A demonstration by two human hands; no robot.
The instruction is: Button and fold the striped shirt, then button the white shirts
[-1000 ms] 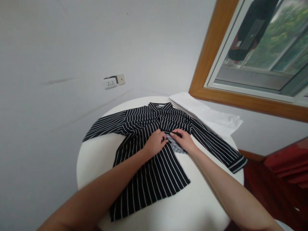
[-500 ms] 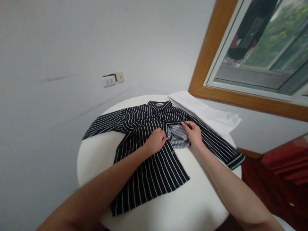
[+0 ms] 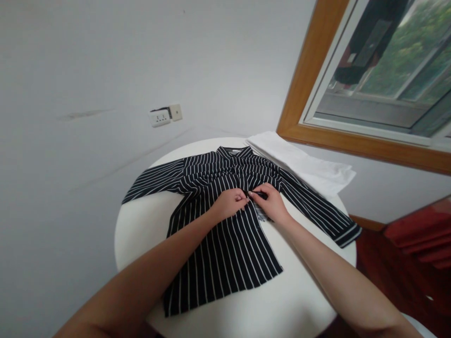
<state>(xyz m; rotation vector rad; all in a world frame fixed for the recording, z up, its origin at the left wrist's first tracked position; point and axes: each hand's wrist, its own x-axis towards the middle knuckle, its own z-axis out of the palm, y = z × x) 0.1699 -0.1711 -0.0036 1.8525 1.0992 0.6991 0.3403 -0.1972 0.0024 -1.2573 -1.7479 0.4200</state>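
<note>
Head view shows our left hand [image 3: 230, 202] and right hand [image 3: 269, 199] each pinching the front edge of a striped shirt [image 3: 218, 253], fingertips almost meeting about midway down. We have the shirt lying front up on a round white table [image 3: 137, 234], collar toward the wall [image 3: 105, 61], sleeves spread, beside a white cloth [image 3: 299, 159].
</note>
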